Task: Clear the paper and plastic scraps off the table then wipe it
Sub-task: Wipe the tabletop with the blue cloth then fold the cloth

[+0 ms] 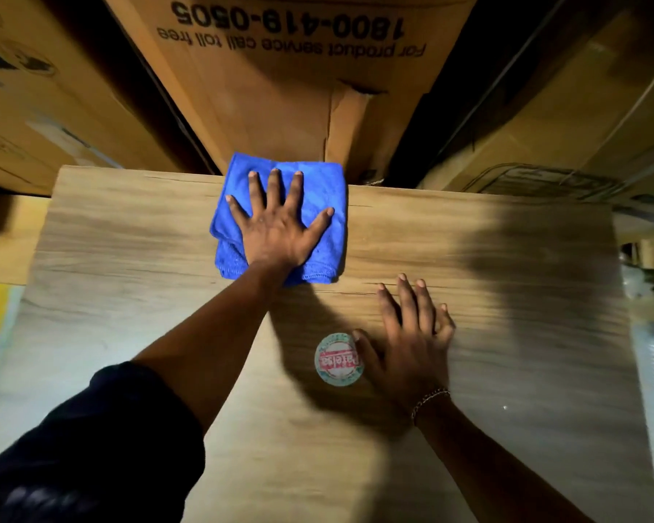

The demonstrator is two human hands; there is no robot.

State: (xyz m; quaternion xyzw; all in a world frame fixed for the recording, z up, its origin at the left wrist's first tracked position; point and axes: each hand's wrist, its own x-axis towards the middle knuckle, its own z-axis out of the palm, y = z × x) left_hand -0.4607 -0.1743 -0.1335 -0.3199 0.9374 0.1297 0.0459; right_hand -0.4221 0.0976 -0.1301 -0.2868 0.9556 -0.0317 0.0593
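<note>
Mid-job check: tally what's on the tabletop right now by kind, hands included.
Blue cloth: 1
Round printed label: 1
Hands: 2 (left hand flat on the cloth, right hand flat on the table)
Total: 4

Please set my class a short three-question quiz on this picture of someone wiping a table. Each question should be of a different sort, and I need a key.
1. Which hand presses on the blue cloth? A the left hand; B the other hand; C both.
2. True or false: the right hand is curled into a fist.
3. Fill the gap with near or far: the cloth lies at the ____ edge of the table.

Key
1. A.
2. False: its fingers are straight and spread flat on the table.
3. far.
</note>
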